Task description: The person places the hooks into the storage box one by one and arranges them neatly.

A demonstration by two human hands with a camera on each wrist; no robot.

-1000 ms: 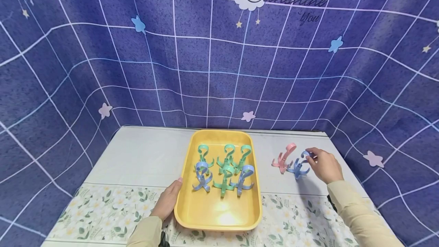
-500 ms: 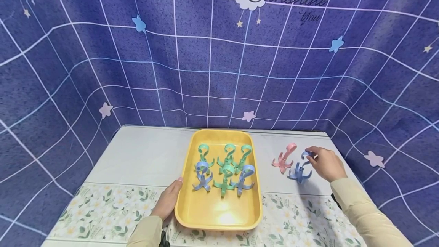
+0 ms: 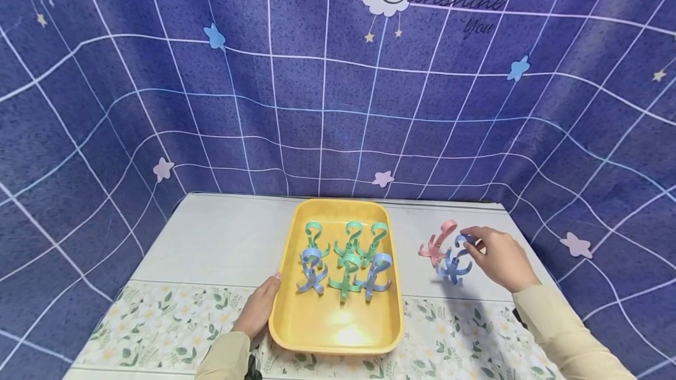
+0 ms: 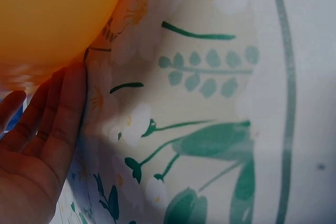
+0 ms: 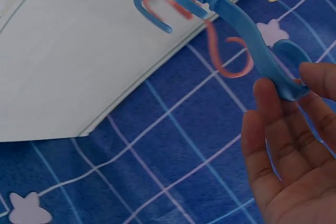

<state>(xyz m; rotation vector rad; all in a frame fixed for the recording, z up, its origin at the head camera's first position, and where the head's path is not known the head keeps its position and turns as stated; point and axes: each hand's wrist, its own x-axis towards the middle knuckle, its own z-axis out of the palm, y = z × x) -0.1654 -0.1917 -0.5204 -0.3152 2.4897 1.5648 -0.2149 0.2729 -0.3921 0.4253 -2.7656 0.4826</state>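
My right hand (image 3: pixel 499 255) pinches the curled top of a blue four-pronged hanging hook (image 3: pixel 458 261) between thumb and fingertips. The right wrist view shows that blue hook (image 5: pixel 244 30) with its stem slanting up from the fingers and its prongs at the far end. A pink hanging hook (image 3: pixel 435 246) stands on the table just left of it, overlapped by its prongs in the head view. My left hand (image 3: pixel 259 305) rests against the left side of a yellow tray (image 3: pixel 338 333). In the left wrist view, its fingers (image 4: pixel 65 103) lie nearly straight against the tray's outer wall.
Inside the tray stand several green hooks (image 3: pixel 345 280) and two purple-blue hooks (image 3: pixel 372 280). The table (image 3: pixel 227 239) is white, with a flowered strip (image 3: pixel 174 321) along its front. A blue checked curtain (image 3: pixel 338 104) encloses the back and sides.
The blue hook has turned in my right hand's grasp and moved left, towards the pink hook, its prongs now beside it. My left hand and the tray stay put.
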